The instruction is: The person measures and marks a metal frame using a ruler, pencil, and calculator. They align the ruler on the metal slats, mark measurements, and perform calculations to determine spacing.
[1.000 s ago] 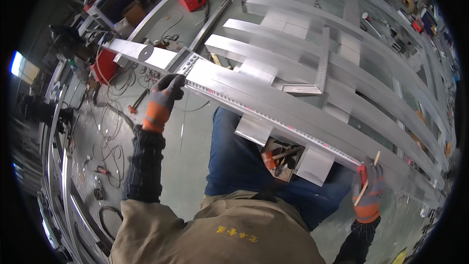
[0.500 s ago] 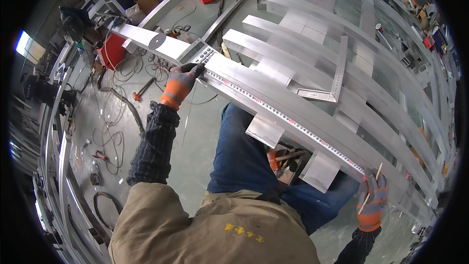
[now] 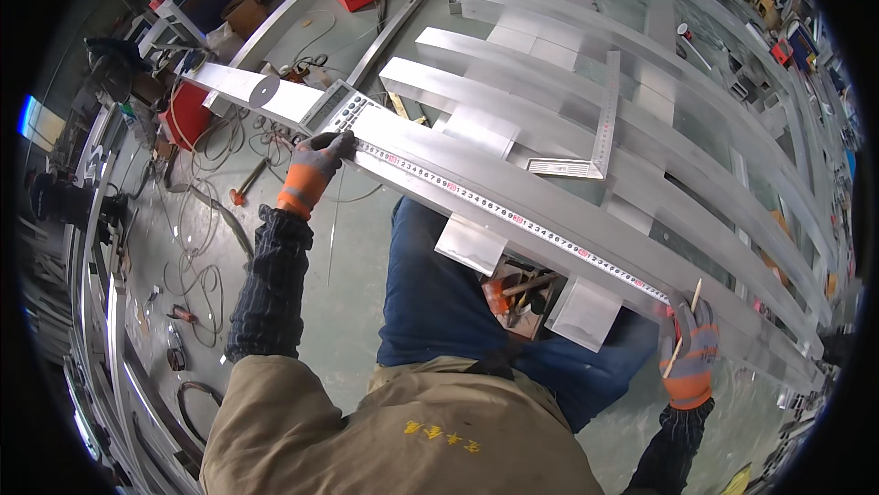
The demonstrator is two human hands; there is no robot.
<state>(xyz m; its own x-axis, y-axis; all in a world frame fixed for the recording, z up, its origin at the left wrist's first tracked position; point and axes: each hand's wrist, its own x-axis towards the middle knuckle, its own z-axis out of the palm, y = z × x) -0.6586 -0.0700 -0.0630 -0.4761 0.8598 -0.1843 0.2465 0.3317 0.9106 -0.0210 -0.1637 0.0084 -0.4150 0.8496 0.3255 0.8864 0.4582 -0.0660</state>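
- The left hand (image 3: 316, 165) is closed on the near edge of the aluminium beam (image 3: 549, 211), pinning the end of the measuring tape (image 3: 513, 216) so that it lies flat.
- The tape is stretched along the beam's top face, across the frame of parallel aluminium bars (image 3: 641, 65).
- A steel square (image 3: 600, 133) rests on the bars beyond.
- The right hand (image 3: 689, 358) is closed on the tape's far end and a pencil (image 3: 682, 339), held ready for marking.

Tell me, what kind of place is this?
Probably a metal workshop. Long aluminium beams form a frame, a steel square lies on them, a tape measure stretches along one, and cables trail across the floor.
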